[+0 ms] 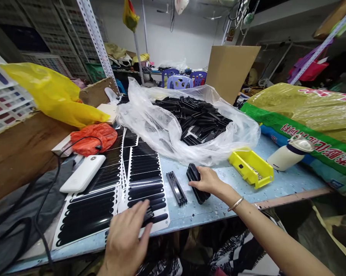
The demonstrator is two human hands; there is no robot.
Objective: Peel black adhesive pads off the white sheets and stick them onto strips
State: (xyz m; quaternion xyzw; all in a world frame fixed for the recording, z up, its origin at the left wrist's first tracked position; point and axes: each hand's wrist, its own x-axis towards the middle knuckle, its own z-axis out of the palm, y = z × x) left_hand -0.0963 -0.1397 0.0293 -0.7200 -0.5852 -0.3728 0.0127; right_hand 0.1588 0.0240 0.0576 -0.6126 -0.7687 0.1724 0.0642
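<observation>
My left hand (127, 234) lies with fingers stretched out on a white sheet of black oblong stickers (145, 180) near the table's front edge, fingertips on one sticker. My right hand (209, 180) grips a stack of black plastic parts (196, 184) standing on the blue table (276, 184). A second row of black parts (176, 188) lies just left of that stack. Behind them an open clear plastic bag (161, 130) holds a heap of several black plastic parts (198, 119).
More sticker sheets (86, 214) lie at left under a white power bank (83, 173) with a black cable. An orange bag (94, 138), yellow bag (52, 94), yellow tray (251, 167), white bottle (289, 154) and a large sack (310, 119) surround the work spot.
</observation>
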